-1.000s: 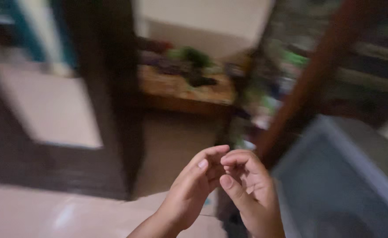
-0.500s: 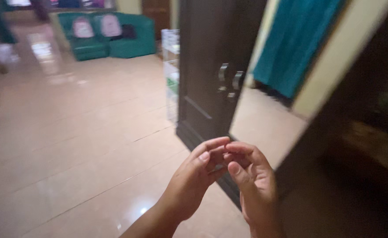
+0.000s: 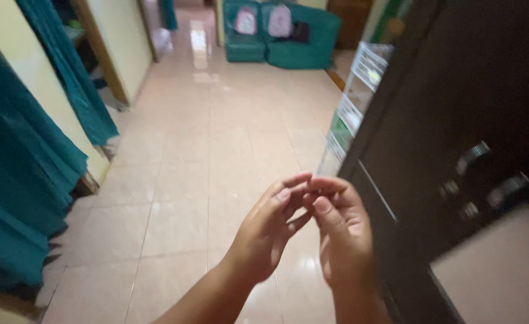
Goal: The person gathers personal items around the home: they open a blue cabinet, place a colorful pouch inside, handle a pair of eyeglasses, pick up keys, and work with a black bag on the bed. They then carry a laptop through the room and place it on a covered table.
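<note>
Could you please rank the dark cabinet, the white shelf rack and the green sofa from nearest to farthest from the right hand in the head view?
From the right hand:
1. dark cabinet, immediately right.
2. white shelf rack, ahead, right wall.
3. green sofa, far end.

Teal curtains, teal sofa, glossy beige tiled floor, dark brown cabinet

Tiled floor under me

My glossy floor carries a teal sofa at its far end; a white rack stands nearer than that sofa.
</note>
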